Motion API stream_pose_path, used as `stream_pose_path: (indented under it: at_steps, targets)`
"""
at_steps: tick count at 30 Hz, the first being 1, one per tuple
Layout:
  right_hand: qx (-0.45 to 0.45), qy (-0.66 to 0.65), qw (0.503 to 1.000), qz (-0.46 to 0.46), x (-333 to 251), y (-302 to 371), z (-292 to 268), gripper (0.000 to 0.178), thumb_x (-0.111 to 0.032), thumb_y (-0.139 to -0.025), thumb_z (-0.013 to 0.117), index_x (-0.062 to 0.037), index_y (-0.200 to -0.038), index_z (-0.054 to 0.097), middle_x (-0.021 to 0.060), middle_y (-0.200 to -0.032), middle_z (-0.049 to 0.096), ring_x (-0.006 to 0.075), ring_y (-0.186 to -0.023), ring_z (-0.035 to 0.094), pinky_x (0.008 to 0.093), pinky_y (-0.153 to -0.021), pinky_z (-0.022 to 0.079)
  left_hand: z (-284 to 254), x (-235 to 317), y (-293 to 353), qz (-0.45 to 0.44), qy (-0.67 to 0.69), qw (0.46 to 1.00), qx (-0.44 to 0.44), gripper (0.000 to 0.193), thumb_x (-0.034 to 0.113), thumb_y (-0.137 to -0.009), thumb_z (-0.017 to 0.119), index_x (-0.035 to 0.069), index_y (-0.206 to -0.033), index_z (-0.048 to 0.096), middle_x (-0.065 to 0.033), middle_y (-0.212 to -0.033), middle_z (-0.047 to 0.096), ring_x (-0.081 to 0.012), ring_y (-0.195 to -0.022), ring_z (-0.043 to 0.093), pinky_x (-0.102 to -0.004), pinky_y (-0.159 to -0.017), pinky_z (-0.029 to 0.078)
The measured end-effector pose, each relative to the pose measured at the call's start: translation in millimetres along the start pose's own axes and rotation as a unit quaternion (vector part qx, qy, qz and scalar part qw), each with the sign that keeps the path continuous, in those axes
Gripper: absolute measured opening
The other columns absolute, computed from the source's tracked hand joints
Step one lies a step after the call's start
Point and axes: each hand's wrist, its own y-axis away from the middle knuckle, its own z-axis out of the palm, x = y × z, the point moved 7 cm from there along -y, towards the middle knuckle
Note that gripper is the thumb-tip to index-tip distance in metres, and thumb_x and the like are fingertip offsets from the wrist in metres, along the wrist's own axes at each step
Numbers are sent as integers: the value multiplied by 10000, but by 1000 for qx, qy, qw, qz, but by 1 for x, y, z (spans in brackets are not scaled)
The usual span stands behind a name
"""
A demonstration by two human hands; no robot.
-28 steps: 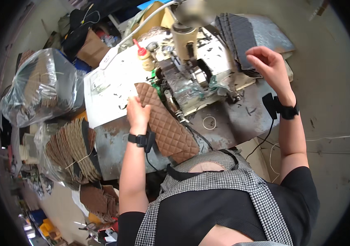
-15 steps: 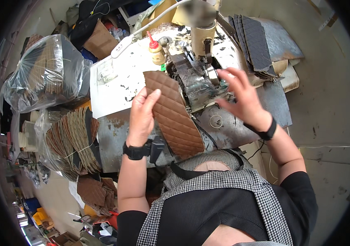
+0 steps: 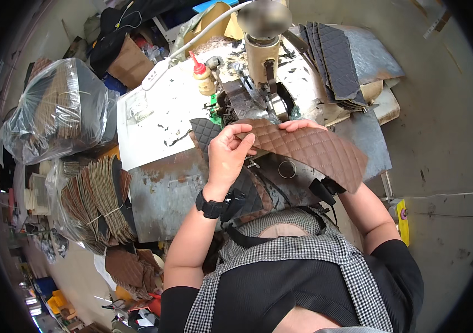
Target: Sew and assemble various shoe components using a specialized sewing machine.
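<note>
A brown quilted panel [image 3: 311, 147] is stretched slantwise between my two hands, in front of the machine [image 3: 272, 102]. My left hand [image 3: 228, 158] pinches its left end between thumb and fingers. My right hand [image 3: 303, 125] grips the panel from beneath; only its fingers show over the far edge, and the rest is hidden by the panel. Under and beside my left hand lies a black quilted panel [image 3: 206, 132] with a brown border, partly covered by my wrist and reaching down to the bench's near edge.
A glue-like bottle with a red cap [image 3: 203, 77] stands left of the machine on a white sheet [image 3: 136, 133] strewn with dark scraps. Stacked black quilted panels [image 3: 336, 66] lie at the right. Tied bundles of panels [image 3: 97, 194] and a plastic-wrapped bundle [image 3: 53, 111] sit left of the metal bench [image 3: 158, 191].
The brown panel now lies slantwise to the right, with my right hand brought in beneath it from the machine's right side. A black quilted panel now shows by my left hand.
</note>
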Motion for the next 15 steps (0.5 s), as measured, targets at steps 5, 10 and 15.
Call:
stream_pose_path:
  at_steps: [5,10,15]
  targets:
    - [52,-56,997,-21,14,-10,-29,357,-281,-950,522,8,-1156,557,123,-1214,597,188,-1143,557,345,-1008,427,17,-2,-13,-16,-2,1000,-18,241,70,-911,626,-51,-1118,598,-77,-945,646,-129,-785,646,-254,-687,554]
    - [99,34,992,-77,-14,0,-48,368,-306,-948,523,-6,-1161,549,124,-1191,598,200,-1143,554,342,-994,435,44,-19,-16,-35,18,995,-89,348,113,-930,608,-53,-1231,556,-109,-1018,656,-156,-875,654,-268,-754,547]
    - [49,349,928,-124,-55,19,-19,279,-157,-856,659,-12,-1087,603,73,-1060,628,167,-993,597,275,-902,463,44,-15,-11,-29,38,994,-98,299,54,-928,583,-48,-1208,569,-89,-999,664,-130,-849,656,-255,-751,547]
